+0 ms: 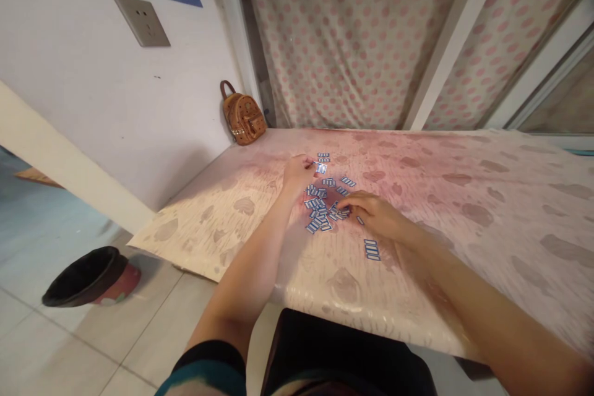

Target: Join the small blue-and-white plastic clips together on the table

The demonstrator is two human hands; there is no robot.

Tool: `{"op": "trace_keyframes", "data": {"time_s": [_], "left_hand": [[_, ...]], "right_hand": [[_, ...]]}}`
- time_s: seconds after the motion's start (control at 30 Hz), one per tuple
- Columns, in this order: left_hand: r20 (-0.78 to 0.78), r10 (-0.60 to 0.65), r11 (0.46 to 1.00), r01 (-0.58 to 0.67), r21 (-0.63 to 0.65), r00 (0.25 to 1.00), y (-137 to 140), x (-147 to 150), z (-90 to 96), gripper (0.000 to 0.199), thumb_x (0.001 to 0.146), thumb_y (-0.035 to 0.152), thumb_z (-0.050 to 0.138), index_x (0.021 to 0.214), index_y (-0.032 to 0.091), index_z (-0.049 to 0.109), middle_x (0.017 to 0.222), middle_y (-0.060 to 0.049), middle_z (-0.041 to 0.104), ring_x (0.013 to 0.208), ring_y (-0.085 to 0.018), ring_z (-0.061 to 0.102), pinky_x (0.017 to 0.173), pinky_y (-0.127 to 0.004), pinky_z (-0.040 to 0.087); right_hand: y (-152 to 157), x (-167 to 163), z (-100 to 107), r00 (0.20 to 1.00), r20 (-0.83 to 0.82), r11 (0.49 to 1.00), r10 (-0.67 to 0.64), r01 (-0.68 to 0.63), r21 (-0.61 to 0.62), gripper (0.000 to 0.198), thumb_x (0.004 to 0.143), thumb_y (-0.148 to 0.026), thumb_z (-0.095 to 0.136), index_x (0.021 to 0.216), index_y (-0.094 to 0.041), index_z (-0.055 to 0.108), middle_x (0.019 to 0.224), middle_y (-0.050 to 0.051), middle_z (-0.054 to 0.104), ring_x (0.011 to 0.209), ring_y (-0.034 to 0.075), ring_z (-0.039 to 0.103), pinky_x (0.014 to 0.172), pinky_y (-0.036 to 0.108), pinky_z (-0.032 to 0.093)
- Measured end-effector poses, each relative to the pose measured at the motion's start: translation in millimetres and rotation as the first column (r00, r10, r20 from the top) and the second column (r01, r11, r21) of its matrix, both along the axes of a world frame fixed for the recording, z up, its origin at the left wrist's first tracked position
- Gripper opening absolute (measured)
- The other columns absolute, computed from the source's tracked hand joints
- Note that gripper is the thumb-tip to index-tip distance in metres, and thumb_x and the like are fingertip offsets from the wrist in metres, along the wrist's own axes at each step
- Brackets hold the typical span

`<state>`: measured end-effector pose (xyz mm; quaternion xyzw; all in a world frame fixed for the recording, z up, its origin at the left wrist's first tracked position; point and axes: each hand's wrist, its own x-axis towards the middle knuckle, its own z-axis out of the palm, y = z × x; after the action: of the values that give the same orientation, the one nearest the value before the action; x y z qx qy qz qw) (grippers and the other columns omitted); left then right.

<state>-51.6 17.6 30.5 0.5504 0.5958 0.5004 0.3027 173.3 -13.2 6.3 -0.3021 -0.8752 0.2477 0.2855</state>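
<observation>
Small flat blue-and-white pieces, some marked with bars, lie in a loose pile on the table. At the far side of the pile, my left hand is closed with thumb and fingers pinching one blue-and-white piece, which catches the light. My right hand reaches in from the right with curled fingers, its fingertips down on pieces at the pile's right edge. What lies between those fingertips is too small to make out. A separate barred group lies nearer to me, and a pair of rows sits beyond my left hand.
A patterned cloth covers the table. A small brown backpack-shaped bag stands in the back left corner against the wall. A dark-rimmed bin is on the floor at left. Behind the table hangs a dotted curtain.
</observation>
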Motion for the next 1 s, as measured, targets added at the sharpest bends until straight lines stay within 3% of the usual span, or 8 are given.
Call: {"op": "trace_keyframes", "data": {"time_s": [0.13,0.23,0.4,0.5,0.63,0.77,0.87,1.0], "left_hand": [[-0.127,0.028,0.999,-0.025,0.027,0.991,0.5,0.5,-3.0,0.004,0.080,0.016,0.064,0.078,0.015,0.066,0.075,-0.003,0.071,0.067,-0.013,0.066,0.064,-0.022,0.047],[-0.224,0.042,0.998,-0.029,0.062,0.974,1.8,2.3,-6.7,0.005,0.077,0.019,0.067,0.078,0.014,0.069,0.077,-0.003,0.071,0.072,-0.014,0.064,0.069,-0.024,0.048],[-0.226,0.002,0.999,0.010,0.051,0.974,2.6,5.0,-8.8,0.008,0.077,0.019,0.066,0.082,0.014,0.071,0.075,-0.002,0.070,0.072,-0.014,0.064,0.071,-0.025,0.049],[-0.214,-0.019,0.998,0.030,0.050,0.977,3.0,6.4,-10.0,0.006,0.078,0.017,0.064,0.080,0.014,0.069,0.072,-0.001,0.069,0.070,-0.014,0.064,0.069,-0.025,0.050],[-0.134,-0.033,0.998,0.040,0.046,0.990,4.0,10.4,-13.9,0.001,0.077,0.014,0.066,0.075,0.015,0.066,0.070,-0.001,0.068,0.068,-0.014,0.066,0.069,-0.025,0.052],[0.061,-0.078,0.997,0.079,-0.015,0.995,1.7,17.5,-13.7,0.005,0.079,0.013,0.066,0.076,0.015,0.063,0.069,-0.001,0.068,0.064,-0.014,0.068,0.063,-0.023,0.053],[0.204,-0.099,0.992,0.114,-0.062,0.974,-2.0,22.9,-10.3,0.006,0.080,0.012,0.067,0.078,0.015,0.062,0.071,0.000,0.069,0.062,-0.014,0.069,0.059,-0.022,0.053],[0.270,-0.099,0.989,0.123,-0.076,0.958,-4.6,26.7,-8.0,0.007,0.080,0.011,0.069,0.079,0.014,0.063,0.074,-0.001,0.070,0.063,-0.013,0.070,0.058,-0.021,0.052]], "right_hand": [[2.4,4.7,0.4,0.994,0.105,0.998,-0.033,0.027,0.055,0.033,0.076,-0.005,0.041,0.066,-0.023,0.068,0.075,0.003,0.070,0.083,0.021,0.062,0.081,0.034,0.047],[5.8,14.6,1.9,0.994,0.084,0.995,-0.074,0.069,0.068,0.033,0.073,-0.004,0.039,0.062,-0.022,0.064,0.071,0.002,0.068,0.079,0.020,0.061,0.077,0.032,0.046],[4.7,13.4,-1.2,0.997,0.035,0.997,-0.064,0.062,0.053,0.036,0.082,-0.007,0.039,0.087,-0.023,0.072,0.094,0.003,0.072,0.091,0.020,0.065,0.084,0.034,0.049],[-0.2,1.9,-7.7,0.995,0.027,0.993,-0.100,0.099,0.061,0.026,0.088,-0.016,0.049,0.103,-0.024,0.069,0.103,0.006,0.070,0.094,0.022,0.065,0.087,0.039,0.051],[-5.4,-11.7,-14.0,0.978,0.114,0.977,-0.175,0.158,0.142,0.025,0.079,-0.025,0.072,0.103,-0.021,0.065,0.111,0.012,0.065,0.101,0.028,0.062,0.089,0.044,0.050],[-6.5,-14.6,-14.0,0.967,0.150,0.969,-0.204,0.178,0.171,0.024,0.080,-0.019,0.071,0.102,-0.018,0.064,0.107,0.012,0.065,0.098,0.026,0.061,0.086,0.040,0.049],[-4.9,-10.8,-13.6,0.967,0.127,0.969,-0.220,0.202,0.141,0.013,0.083,-0.016,0.065,0.096,-0.019,0.063,0.095,0.008,0.065,0.087,0.022,0.061,0.078,0.035,0.047],[-1.6,-4.7,-14.4,0.976,0.083,0.980,-0.199,0.197,0.041,0.011,0.081,-0.010,0.056,0.083,-0.020,0.060,0.083,0.003,0.063,0.076,0.017,0.059,0.070,0.030,0.043]]}}
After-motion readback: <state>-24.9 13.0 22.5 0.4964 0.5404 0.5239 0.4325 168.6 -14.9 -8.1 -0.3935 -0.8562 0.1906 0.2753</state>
